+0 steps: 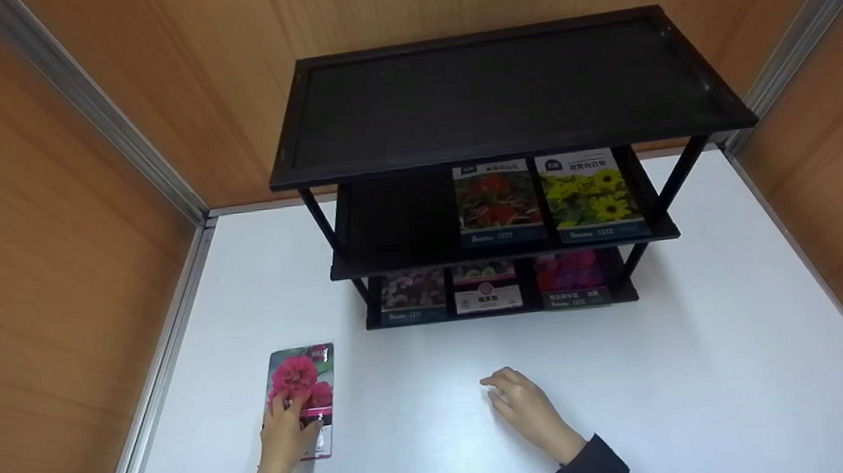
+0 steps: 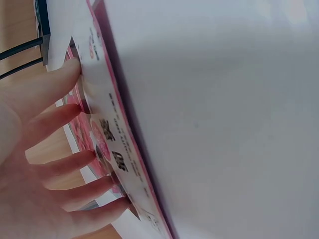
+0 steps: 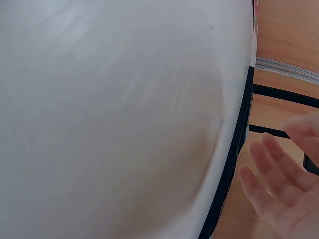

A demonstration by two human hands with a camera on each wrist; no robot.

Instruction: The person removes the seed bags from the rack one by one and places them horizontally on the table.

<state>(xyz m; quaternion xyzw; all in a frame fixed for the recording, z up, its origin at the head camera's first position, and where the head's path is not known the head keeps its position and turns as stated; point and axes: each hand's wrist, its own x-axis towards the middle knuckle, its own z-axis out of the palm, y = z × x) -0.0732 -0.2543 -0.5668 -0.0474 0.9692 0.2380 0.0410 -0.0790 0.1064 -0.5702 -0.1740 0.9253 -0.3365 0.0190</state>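
A flower seed packet [image 1: 321, 395] with pink blooms lies on the left of the white table. My left hand [image 1: 284, 434] is over its lower half, thumb toward the right edge. In the left wrist view the fingers [image 2: 75, 162] are spread, with their tips at the printed face of the packet [image 2: 107, 99]. My right hand [image 1: 524, 407] hovers in front of the shelf, fingers loosely bent and nothing in them; the right wrist view shows the same hand [image 3: 284, 184] with its palm side visible.
A black three-tier shelf [image 1: 508, 94] stands at the back of the table [image 1: 423, 447]. Its middle tier bears a red-flower packet [image 1: 498, 204] and a yellow-flower packet [image 1: 591, 197] on the right. Three more packets lie on the bottom tier. Wood-grain walls [image 1: 38, 244] enclose the table.
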